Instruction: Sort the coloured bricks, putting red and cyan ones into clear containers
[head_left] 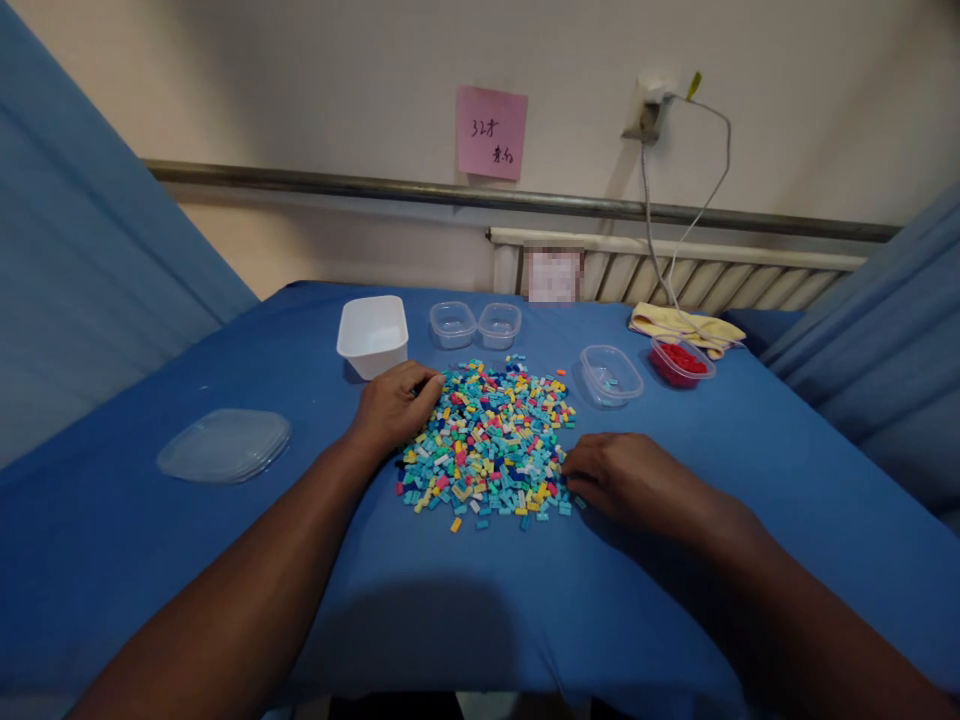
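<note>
A flat heap of several small coloured beads (pixel 491 440), mostly teal, yellow and pink, lies in the middle of the blue-covered table (pixel 525 600). My left hand (pixel 394 405) rests at the heap's left edge, fingers together and stretched flat against the beads. At the heap's lower right edge my right hand (pixel 622 475) lies knuckles up, its fingers curled and the fingertips touching the beads; what they pinch, if anything, is hidden.
Behind the heap stand a white tub (pixel 373 335), two small clear cups (pixel 453 324) (pixel 499 324), a clear tray (pixel 611 375) and a clear cup of red beads (pixel 681 361). Stacked clear lids (pixel 225 445) lie left. A yellow cloth (pixel 686 325) and cable sit at the back.
</note>
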